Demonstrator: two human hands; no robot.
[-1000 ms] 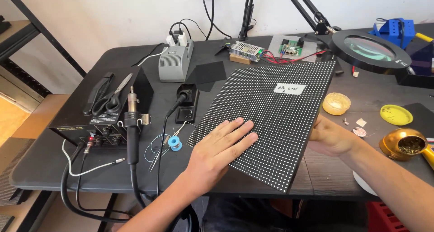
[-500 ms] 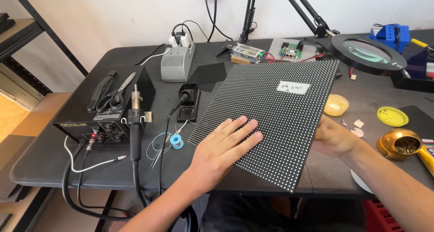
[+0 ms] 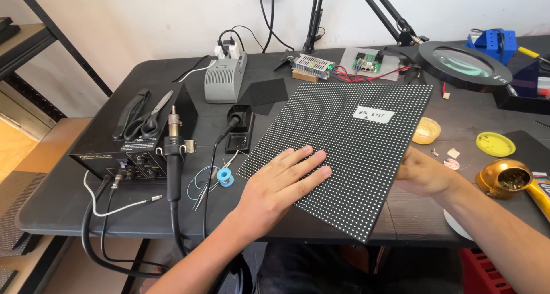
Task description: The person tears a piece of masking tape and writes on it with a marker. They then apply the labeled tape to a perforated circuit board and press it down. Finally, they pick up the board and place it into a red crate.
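A large square black panel covered with a grid of small white dots [image 3: 344, 151] lies flat on the black tabletop [image 3: 69, 208], turned so that one corner points toward the person. A small white paper label [image 3: 373, 114] is stuck on its far part. The left hand [image 3: 281, 185] rests on the near left part of the panel, palm down, with fingers stretched and spread; its grip is wide and holds nothing. The right hand [image 3: 424, 172] is at the right edge of the panel and touches it, with fingers curled at the edge; I cannot tell if this grip really closes on the panel. Just left of the panel lie a small blue spool of wire [image 3: 224, 176] and a black soldering station [image 3: 134, 145]. A round magnifier lamp [image 3: 463, 63] stands behind the panel, and a golden round holder with brass wool [image 3: 507, 179] is near the right hand
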